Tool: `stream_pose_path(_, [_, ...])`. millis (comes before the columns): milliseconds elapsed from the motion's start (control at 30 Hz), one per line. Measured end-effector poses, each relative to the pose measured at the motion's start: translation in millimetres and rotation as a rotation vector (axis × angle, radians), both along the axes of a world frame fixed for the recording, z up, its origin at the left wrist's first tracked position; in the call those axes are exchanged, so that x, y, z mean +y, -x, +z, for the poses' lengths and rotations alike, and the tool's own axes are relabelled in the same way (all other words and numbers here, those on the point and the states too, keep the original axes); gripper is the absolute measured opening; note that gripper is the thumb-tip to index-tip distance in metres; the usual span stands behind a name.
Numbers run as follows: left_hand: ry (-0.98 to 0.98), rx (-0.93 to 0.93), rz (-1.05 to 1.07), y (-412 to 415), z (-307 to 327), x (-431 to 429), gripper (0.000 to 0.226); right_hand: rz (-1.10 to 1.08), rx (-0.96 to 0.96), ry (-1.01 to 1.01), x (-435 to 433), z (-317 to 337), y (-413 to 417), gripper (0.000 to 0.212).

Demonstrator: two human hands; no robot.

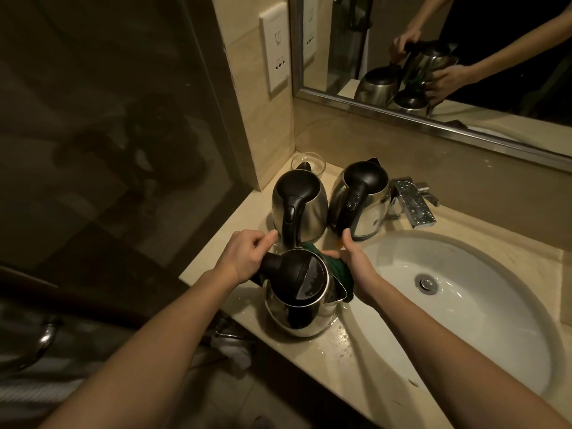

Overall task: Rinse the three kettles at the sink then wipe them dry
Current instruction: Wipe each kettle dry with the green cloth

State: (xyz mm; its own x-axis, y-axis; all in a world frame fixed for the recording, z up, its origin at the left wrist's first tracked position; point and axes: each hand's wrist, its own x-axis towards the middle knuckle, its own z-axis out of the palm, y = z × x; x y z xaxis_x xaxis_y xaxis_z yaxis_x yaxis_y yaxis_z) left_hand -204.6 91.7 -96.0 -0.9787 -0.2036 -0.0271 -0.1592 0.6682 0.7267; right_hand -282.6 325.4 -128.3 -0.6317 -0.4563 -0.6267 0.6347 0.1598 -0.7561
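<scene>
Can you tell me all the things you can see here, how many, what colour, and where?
kettles: three, shiny steel with black lids and handles; near kettle at the counter's front edge, left kettle and right kettle behind it.
cloth: one, dark green, pressed against the near kettle.
sink: one, white, right of the kettles.
tap: one, silver, behind the sink.
glass bowl: one, clear, in the corner.
counter: one, beige.
mirror: one, silver frame, on the wall.
socket plate: one, white, on the wall.
left hand: on the near kettle's handle.
right hand: holding the cloth.
</scene>
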Motion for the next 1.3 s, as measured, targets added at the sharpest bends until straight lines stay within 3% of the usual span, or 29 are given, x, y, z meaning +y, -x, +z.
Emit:
stream_pose_path(267, [-0.005, 0.011, 0.016, -2, -1, 3, 0.057, -0.076, 0.072, 0.130, -1, 25, -3, 0.084])
stream_pose_path(633, [-0.006, -0.025, 0.084, -10, -2, 5, 0.059, -0.253, -0.041, -0.075, 17, -5, -34, 0.084])
stream_pose_path(967, [0.043, -0.060, 0.334, -28, 7, 25, 0.065, -0.543, -0.100, 0.213, 11, 21, -62, 0.078])
stream_pose_path(1100, [0.052, -0.111, 0.336, -34, 12, 31, 0.066, -0.572, -0.046, 0.146, -1, 17, -82, 0.075])
stream_pose_path(1300, [0.074, -0.160, 0.365, -45, 12, 34, 0.074, -0.543, -0.153, 0.091, -9, 10, -109, 0.078])
